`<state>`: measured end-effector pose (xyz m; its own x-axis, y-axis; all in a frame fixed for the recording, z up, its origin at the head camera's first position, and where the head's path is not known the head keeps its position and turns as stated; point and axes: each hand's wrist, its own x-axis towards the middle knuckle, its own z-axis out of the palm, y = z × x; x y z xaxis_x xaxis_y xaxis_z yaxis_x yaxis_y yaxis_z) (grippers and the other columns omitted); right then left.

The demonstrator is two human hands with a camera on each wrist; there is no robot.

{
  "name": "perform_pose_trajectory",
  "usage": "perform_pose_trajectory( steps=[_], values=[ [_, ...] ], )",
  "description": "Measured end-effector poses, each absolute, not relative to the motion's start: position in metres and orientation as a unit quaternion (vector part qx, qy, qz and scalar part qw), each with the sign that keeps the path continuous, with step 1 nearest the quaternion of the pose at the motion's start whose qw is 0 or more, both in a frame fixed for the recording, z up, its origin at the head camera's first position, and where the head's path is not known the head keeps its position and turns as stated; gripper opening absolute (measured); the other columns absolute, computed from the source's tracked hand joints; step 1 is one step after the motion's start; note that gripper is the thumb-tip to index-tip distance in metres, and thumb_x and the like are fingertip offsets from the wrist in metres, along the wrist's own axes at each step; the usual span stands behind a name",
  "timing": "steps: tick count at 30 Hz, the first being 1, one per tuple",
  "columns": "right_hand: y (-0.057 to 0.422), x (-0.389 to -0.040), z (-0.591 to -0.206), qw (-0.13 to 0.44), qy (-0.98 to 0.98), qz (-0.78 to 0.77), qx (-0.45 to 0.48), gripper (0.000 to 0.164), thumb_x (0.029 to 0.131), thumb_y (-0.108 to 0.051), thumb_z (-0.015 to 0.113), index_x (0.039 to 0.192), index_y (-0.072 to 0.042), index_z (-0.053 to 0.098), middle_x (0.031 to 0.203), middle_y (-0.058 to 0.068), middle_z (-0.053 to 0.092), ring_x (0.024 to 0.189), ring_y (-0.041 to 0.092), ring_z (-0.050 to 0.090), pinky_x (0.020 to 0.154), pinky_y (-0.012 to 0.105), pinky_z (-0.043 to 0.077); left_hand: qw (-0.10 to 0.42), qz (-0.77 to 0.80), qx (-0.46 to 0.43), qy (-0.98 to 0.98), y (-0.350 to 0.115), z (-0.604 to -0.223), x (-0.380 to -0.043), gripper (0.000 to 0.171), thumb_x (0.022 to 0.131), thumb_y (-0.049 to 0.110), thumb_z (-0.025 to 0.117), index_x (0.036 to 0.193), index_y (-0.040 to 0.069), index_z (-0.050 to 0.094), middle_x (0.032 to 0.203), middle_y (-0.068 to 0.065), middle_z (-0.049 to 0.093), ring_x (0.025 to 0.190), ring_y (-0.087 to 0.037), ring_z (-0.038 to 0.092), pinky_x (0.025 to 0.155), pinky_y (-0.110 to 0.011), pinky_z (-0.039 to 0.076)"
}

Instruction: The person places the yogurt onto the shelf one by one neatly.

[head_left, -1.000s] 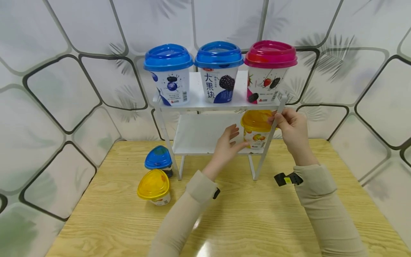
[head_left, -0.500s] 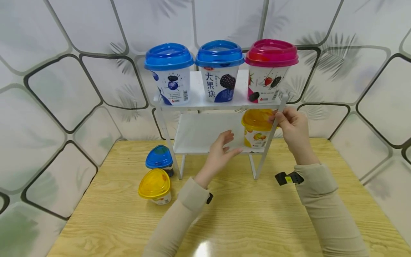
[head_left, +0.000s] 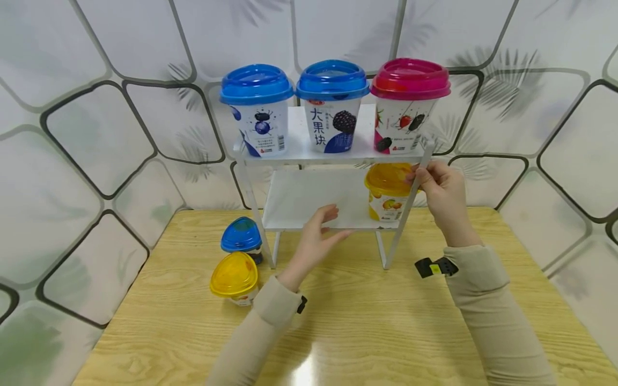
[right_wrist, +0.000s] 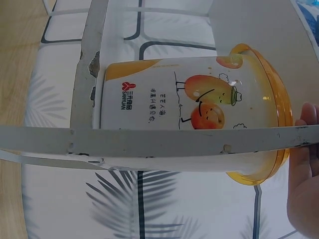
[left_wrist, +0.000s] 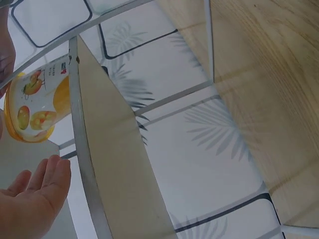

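Observation:
In the head view my left hand [head_left: 313,244] is in front of the lower shelf, fingers spread, holding nothing. The left wrist view shows the same hand with its palm turned up. My right hand [head_left: 444,195] grips the right front post of the white shelf rack [head_left: 309,156], its fingertips beside a yellow lid. That lid belongs to a yogurt cup [head_left: 384,206] with printed fruit, upright at the right end of the lower shelf. In the right wrist view the cup [right_wrist: 164,94] stands behind the post, with part of the right hand [right_wrist: 305,184] at the edge.
Two blue-lidded cups, one at left [head_left: 260,126] and one in the middle [head_left: 330,123], stand on the top shelf beside a pink-lidded cup [head_left: 403,123]. Left of the rack, a blue-lidded cup [head_left: 241,236] and a yellow-lidded cup [head_left: 235,276] sit on the wooden table [head_left: 367,327].
My left hand has drawn away from the yellow-lidded cup on the lower shelf, moving left and toward me. The right hand has stayed at the post.

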<state>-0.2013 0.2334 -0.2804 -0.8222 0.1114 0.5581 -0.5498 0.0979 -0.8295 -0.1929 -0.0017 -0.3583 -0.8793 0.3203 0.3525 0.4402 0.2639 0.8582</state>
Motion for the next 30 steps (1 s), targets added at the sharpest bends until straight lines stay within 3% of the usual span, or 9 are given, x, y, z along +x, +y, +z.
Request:
perform_pose_trajectory(
  steps=[30],
  values=[
    [0.234,-0.202,-0.281,0.253,-0.690,0.657,0.166,0.026,0.088,-0.008,0.051,0.088,0.017,0.054,0.071,0.000,0.063,0.069,0.010,0.061,0.068,0.018,0.048,0.105,-0.528,-0.176,-0.824,-0.070,-0.384,-0.167,0.054,0.079,0.014,0.067,0.124,0.000,0.041,0.119,-0.016,0.051,0.109,-0.027,0.048,0.086,-0.044,0.041]
  ],
)
